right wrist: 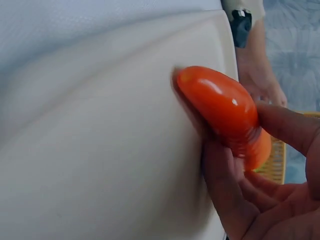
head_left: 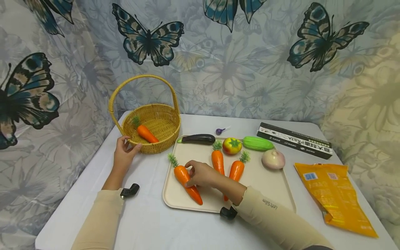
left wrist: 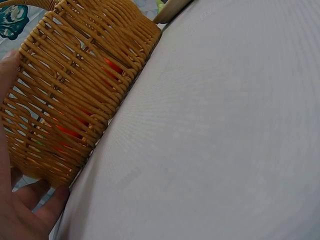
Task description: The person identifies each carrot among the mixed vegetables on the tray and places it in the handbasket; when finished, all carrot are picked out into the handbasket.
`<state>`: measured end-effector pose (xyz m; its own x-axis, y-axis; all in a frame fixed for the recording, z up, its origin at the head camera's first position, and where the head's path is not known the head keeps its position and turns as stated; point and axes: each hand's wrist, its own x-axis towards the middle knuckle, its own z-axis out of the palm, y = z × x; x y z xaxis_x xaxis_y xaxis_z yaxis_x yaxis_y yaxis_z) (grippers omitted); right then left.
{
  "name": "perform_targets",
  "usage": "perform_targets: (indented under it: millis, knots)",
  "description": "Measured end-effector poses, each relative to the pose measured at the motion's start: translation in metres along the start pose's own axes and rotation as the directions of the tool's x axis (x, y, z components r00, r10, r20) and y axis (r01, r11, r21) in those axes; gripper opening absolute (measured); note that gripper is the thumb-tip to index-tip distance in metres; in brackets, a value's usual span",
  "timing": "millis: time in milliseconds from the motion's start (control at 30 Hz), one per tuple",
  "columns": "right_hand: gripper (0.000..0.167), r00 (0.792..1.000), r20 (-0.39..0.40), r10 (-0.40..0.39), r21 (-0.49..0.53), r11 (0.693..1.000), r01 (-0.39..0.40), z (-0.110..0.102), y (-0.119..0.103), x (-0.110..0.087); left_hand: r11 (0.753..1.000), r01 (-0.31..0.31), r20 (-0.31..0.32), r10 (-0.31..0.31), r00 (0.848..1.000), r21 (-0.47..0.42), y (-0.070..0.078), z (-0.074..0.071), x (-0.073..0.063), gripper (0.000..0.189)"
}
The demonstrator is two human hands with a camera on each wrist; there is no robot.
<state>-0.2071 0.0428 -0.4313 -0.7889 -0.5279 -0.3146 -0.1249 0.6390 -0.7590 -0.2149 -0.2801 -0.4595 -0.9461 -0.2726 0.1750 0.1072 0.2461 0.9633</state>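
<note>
My left hand (head_left: 123, 155) grips the near left side of a yellow wicker basket (head_left: 167, 126) with a tall arched handle, its thumb and fingers spread around the wall. One orange carrot (head_left: 147, 134) with a green top lies inside; bits of orange show through the weave in the left wrist view. Over the left part of a cream tray (head_left: 259, 187), my right hand (head_left: 202, 174) pinches another carrot (right wrist: 220, 105) between thumb and fingers. Its tip points toward the tray's near edge and its leafy top overlaps the left rim. Two more carrots lie beside the right hand, partly behind the forearm.
Along the tray's back are an eggplant (head_left: 200, 139), a red-yellow tomato-like fruit (head_left: 232, 146), a green cucumber-like vegetable (head_left: 257, 143) and an onion (head_left: 273, 159). A small purple item (head_left: 219, 131) lies behind. To the right are a black pasta box (head_left: 293, 140) and an orange bag (head_left: 337, 198).
</note>
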Motion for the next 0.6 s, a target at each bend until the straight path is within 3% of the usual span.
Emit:
perform_targets:
  millis: [133,300,467,600]
  knots:
    - [0.062,0.999,0.038,0.005,0.0,1.0,-0.005,0.001,0.001,-0.002,1.0,-0.007,-0.024,0.007,1.0,0.008,-0.016,0.002,0.006,0.066]
    - [0.058,0.997,0.075,0.005,0.136,0.991,-0.016,0.001,-0.001,0.001,1.0,-0.022,-0.034,0.023,0.999,0.019,-0.024,0.0,0.006,0.069]
    - [0.056,0.996,0.084,-0.039,0.282,0.959,0.014,-0.009,-0.007,0.006,1.0,-0.015,-0.031,0.015,0.999,0.005,-0.023,0.002,0.006,0.068]
    - [0.056,0.995,0.069,-0.072,0.329,0.943,0.045,-0.024,-0.018,0.015,1.0,-0.008,-0.028,0.008,1.0,-0.004,-0.012,0.001,0.004,0.059]
